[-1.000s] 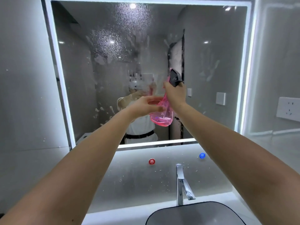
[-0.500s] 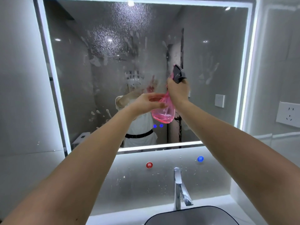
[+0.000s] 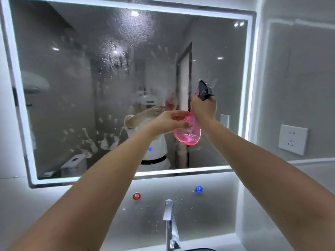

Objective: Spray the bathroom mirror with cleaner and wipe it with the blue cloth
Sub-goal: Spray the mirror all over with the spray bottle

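Observation:
The lit-edged bathroom mirror (image 3: 76, 87) fills the wall ahead, smeared with handprints and speckled with spray drops in its upper middle. In front of its right half I hold a pink see-through spray bottle (image 3: 188, 134) with a dark grey trigger head, a little pink liquid in the bottom. My right hand (image 3: 204, 108) grips the bottle's neck under the trigger head. My left hand (image 3: 169, 122) steadies the bottle's body from the left. No blue cloth is in view.
Below the mirror a chrome tap (image 3: 170, 225) rises over a dark basin edge, between a red hot-water button (image 3: 136, 196) and a blue cold-water button (image 3: 198, 189). A white wall socket (image 3: 292, 139) sits on the right wall.
Both hands and the bottle have shifted right and slightly up along the mirror. My view has swung left and down, showing more of the mirror's left side.

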